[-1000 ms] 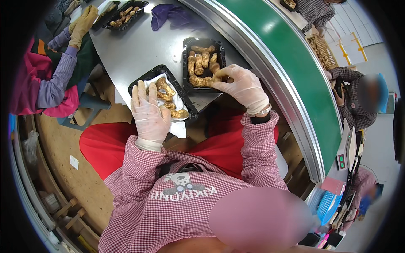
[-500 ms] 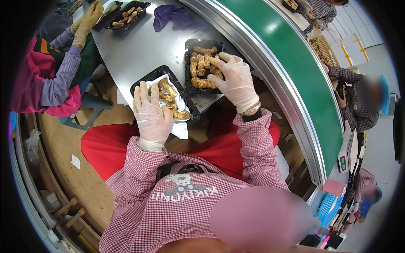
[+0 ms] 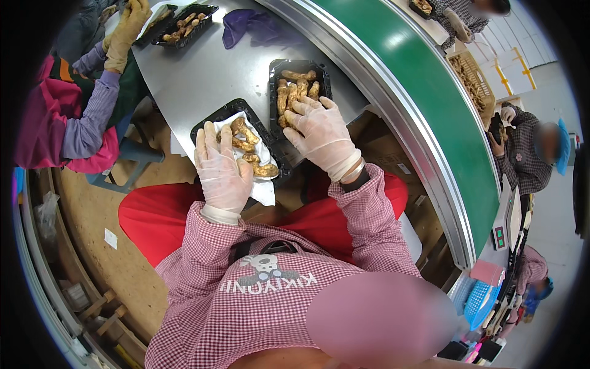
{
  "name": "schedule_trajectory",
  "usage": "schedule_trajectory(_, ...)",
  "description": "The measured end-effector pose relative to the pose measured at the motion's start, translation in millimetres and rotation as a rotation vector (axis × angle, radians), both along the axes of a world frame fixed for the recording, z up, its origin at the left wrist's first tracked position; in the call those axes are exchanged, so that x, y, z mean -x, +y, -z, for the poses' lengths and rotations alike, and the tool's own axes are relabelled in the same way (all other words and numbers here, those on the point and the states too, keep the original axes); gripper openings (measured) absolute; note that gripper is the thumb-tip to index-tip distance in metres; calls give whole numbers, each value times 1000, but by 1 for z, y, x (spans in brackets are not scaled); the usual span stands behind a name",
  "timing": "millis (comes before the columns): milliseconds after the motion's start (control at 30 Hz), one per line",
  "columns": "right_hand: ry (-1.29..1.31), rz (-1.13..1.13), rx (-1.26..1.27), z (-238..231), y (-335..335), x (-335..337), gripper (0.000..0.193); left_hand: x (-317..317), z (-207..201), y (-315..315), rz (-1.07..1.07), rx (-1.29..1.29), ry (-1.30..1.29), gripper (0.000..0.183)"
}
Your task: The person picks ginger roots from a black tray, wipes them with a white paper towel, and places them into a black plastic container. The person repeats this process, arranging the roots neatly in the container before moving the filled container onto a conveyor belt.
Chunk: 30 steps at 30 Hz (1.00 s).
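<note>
At the near edge of the steel table (image 3: 184,77), the left tray (image 3: 231,105) has my left hand (image 3: 224,175) flat along it, the right tray (image 3: 273,93) my right hand (image 3: 322,132), loosely spread; there, mushrooms (image 3: 282,96) mostly point lengthwise away from me, one crosswise beyond my fingertips; nearer ones are hidden, so whether I grip any, I can't tell

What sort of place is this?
Probably a food sorting or packing workshop: black trays of what look like mushrooms on a metal table, a long green conveyor-like surface beside it, and a gloved co-worker nearby.
</note>
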State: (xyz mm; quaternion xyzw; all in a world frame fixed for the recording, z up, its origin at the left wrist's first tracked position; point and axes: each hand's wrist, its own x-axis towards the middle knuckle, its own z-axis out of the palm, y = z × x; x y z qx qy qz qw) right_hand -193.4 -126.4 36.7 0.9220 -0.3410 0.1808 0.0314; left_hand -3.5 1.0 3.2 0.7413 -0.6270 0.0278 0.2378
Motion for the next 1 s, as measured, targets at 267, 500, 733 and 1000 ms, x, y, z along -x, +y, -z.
schedule_trajectory(267, -124, 159, -139, 12, -42, 10, 47, 2, -6, -1, -3, -31, -3, 73)
schedule_trajectory(500, -146, 106, -79, 23, -52, -2, 43, -1, 0, 1, 10, 0, -18, 73)
schedule_trajectory(733, -45, 144, -154, 1, -54, -8, 40, -1, 1, 1, 2, 0, -9, 72)
schedule_trajectory(1000, -371, -1, -96, -6, -55, -12, 27, 0, -4, 1, 1, 20, 6, 73)
